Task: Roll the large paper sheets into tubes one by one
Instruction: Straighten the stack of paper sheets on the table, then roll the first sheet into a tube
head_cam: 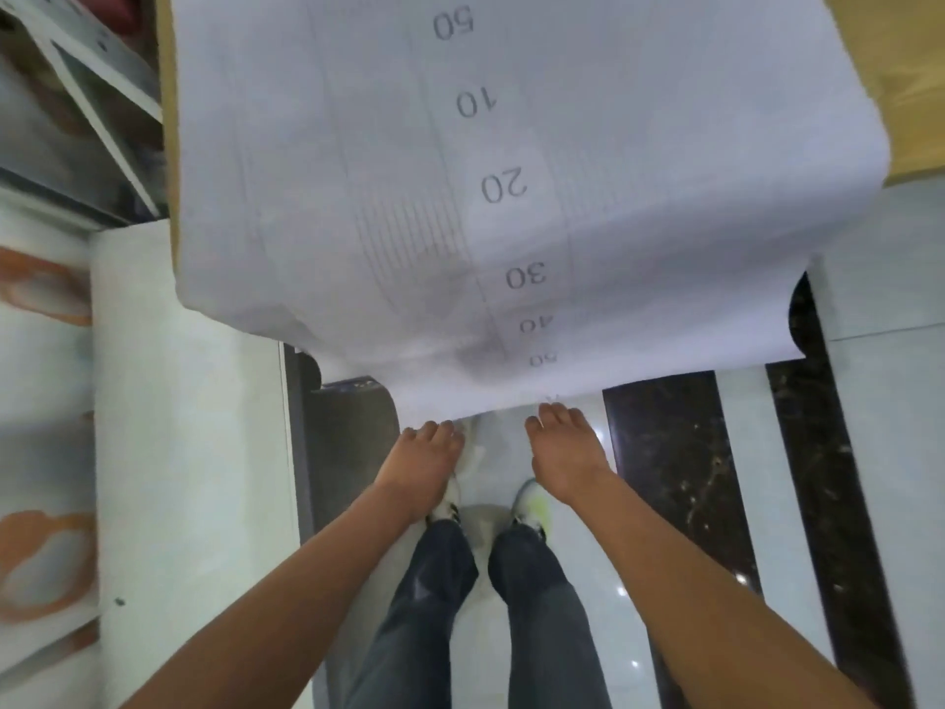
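Observation:
A large white paper sheet (409, 171), printed with fine lines and the numbers 50, 10, 20, 30, 40, lies on a wooden table and hangs over its near edge toward me. The sheet's lower edge curls under. My left hand (424, 458) and my right hand (562, 452) hold that lower edge side by side, fingers curled round it with the fingertips hidden beneath the paper.
The wooden table (910, 94) shows at the right of the sheet. A white metal frame (97, 89) stands at the upper left. A white board with orange shapes (46, 565) lies at the left. Below are my legs and shoes (532, 509) on a glossy tiled floor with dark strips (675, 473).

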